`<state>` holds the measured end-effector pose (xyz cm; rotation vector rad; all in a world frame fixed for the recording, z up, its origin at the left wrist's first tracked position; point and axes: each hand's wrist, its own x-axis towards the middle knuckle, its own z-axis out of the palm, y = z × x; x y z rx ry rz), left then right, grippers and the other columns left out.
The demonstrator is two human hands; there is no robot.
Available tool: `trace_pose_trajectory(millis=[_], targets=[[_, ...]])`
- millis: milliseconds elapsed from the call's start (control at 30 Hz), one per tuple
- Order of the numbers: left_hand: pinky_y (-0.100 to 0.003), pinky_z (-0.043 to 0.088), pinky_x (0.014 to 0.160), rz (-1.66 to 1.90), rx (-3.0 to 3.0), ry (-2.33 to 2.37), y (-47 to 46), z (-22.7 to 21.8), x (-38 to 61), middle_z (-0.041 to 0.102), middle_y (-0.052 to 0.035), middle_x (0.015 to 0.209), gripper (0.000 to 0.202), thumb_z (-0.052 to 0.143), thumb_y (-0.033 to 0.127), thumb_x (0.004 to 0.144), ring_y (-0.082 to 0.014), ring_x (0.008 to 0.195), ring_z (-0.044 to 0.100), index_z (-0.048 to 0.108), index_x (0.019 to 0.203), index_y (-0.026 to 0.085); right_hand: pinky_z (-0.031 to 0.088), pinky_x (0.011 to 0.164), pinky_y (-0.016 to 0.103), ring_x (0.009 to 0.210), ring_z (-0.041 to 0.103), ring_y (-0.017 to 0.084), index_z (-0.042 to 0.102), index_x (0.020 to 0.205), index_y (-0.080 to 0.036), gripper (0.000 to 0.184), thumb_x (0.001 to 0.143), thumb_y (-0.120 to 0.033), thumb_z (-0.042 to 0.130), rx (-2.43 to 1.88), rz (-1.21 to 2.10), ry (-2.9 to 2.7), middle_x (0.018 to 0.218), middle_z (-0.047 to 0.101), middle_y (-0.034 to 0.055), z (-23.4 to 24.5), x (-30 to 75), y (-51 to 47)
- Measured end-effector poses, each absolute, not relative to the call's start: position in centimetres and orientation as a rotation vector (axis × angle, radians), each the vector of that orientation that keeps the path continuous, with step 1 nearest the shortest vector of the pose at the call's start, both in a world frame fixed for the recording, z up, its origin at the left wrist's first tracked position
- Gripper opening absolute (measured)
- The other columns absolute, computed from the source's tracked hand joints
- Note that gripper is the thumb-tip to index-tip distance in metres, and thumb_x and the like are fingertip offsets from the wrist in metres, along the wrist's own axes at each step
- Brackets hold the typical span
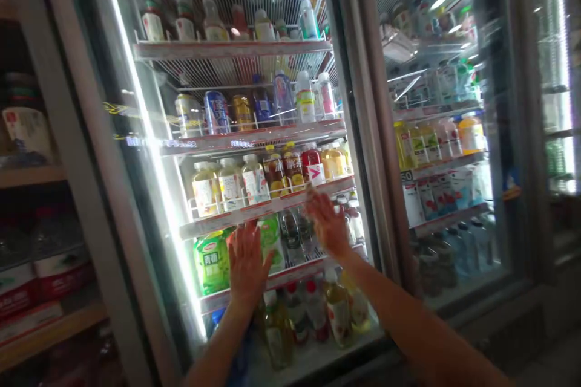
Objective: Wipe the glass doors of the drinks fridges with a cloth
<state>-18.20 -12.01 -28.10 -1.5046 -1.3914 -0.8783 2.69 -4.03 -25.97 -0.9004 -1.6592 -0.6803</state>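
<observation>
Both of my hands reach up toward a lit drinks fridge, in front of its shelves. My left hand (247, 263) is open, its fingers stretched upward and the thumb apart, and nothing shows in it. It covers part of a green pouch (212, 263) and a second green pack (271, 239). My right hand (329, 227) is slightly blurred, with fingers extended toward the shelf edge below a red-capped bottle (313, 164) with a white label. Beside that bottle stand brown tea bottles (275, 170) with yellow caps. Whether either hand touches anything, I cannot tell.
Cans (216, 113) and bottles fill the shelves above, and more bottles (278, 329) stand at the bottom. A metal door frame (376, 115) divides this fridge from another stocked one on the right. Wooden shelves (54, 332) with jars and boxes are on the left.
</observation>
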Motion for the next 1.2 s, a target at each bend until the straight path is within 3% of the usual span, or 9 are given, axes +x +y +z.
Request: trace_pose_trajectory(millis=[67,133,300,533,733,833,933,1133,1200], targets=[[-0.054,0.019,0.110,-0.875,-1.503,-1.425,-12.2,-28.5,-17.7,0.026,-0.0160,0.148,0.060,0.043,0.037,0.087,-0.0282,0.140,0.008,0.028,0.141,0.014,0.023,0.104,0.056,0.136,0.025,0.028,0.041,0.135,-0.019,0.049,0.086,-0.016,0.036,-1.116,-0.541,-1.414,0.145,0.032,0.0136,-25.9,4.1,-3.5],[-0.055,0.020,0.110,-0.903,-1.489,-1.466,-12.3,-28.6,-16.9,0.024,-0.0175,0.148,0.061,0.044,0.036,0.086,-0.0290,0.140,0.007,0.029,0.140,0.011,0.025,0.102,0.057,0.136,0.023,0.030,0.038,0.137,-0.016,0.051,0.086,-0.017,0.036,-1.172,-0.505,-1.356,0.146,0.030,0.0163,-26.0,3.5,-3.8],[-0.052,0.023,0.110,-0.860,-1.549,-1.538,-13.7,-28.7,-16.0,0.022,-0.0140,0.149,0.058,0.046,0.032,0.084,-0.0281,0.140,0.011,0.034,0.138,0.014,0.017,0.110,0.049,0.138,0.022,0.022,0.043,0.133,-0.029,0.052,0.084,-0.013,0.042,-0.792,-0.730,-1.881,0.146,0.034,0.0031,-28.1,0.2,-5.6],[-0.051,0.029,0.107,-0.641,-1.629,-1.613,-15.9,-30.2,-17.3,0.024,-0.0089,0.149,0.055,0.044,0.029,0.083,-0.0272,0.138,0.020,0.037,0.137,0.019,0.022,0.105,0.055,0.138,0.021,0.029,0.036,0.138,-0.015,0.053,0.085,-0.016,0.039,-1.112,-0.587,-1.488,0.146,0.029,0.0175,-29.5,3.6,-4.8],[-0.052,0.031,0.105,-0.645,-1.572,-1.638,-15.7,-30.5,-16.6,0.023,-0.0119,0.149,0.058,0.045,0.025,0.081,-0.0291,0.138,0.020,0.035,0.138,0.016,0.021,0.108,0.051,0.136,0.026,0.023,0.045,0.132,-0.026,0.053,0.083,-0.008,0.038,-0.845,-0.767,-1.893,0.143,0.039,0.0075,-32.6,2.6,-5.9],[-0.052,0.032,0.104,-0.635,-1.574,-1.645,-15.8,-30.5,-16.5,0.023,-0.0111,0.149,0.057,0.045,0.025,0.082,-0.0288,0.138,0.021,0.036,0.137,0.016,0.027,0.104,0.054,0.133,0.032,0.025,0.043,0.133,-0.021,0.049,0.086,-0.011,0.034,-1.079,-0.712,-1.627,0.142,0.039,0.0133,-33.2,5.4,-4.7],[-0.050,0.031,0.106,-0.652,-1.555,-1.649,-15.5,-30.6,-16.3,0.023,-0.0123,0.149,0.057,0.046,0.026,0.082,-0.0298,0.138,0.019,0.036,0.137,0.014,0.033,0.098,0.056,0.135,0.028,0.031,0.039,0.136,-0.013,0.050,0.087,-0.016,0.034,-1.234,-0.642,-1.391,0.142,0.035,0.0217,-33.5,5.7,-4.2],[-0.053,0.028,0.107,-0.742,-1.509,-1.645,-14.5,-32.1,-15.9,0.021,-0.0149,0.149,0.056,0.047,0.026,0.083,-0.0310,0.139,0.015,0.037,0.136,0.011,0.022,0.108,0.047,0.137,0.024,0.022,0.046,0.132,-0.026,0.051,0.085,-0.009,0.036,-0.902,-0.842,-1.850,0.143,0.038,0.0062,-35.8,3.3,-5.2],[-0.053,0.027,0.107,-0.767,-1.522,-1.614,-14.3,-33.1,-15.9,0.024,-0.0147,0.149,0.056,0.048,0.026,0.084,-0.0311,0.138,0.015,0.037,0.136,0.012,0.020,0.108,0.049,0.136,0.027,0.021,0.044,0.133,-0.026,0.051,0.085,-0.009,0.035,-0.994,-0.818,-1.790,0.143,0.039,0.0076,-36.3,4.9,-4.7]])
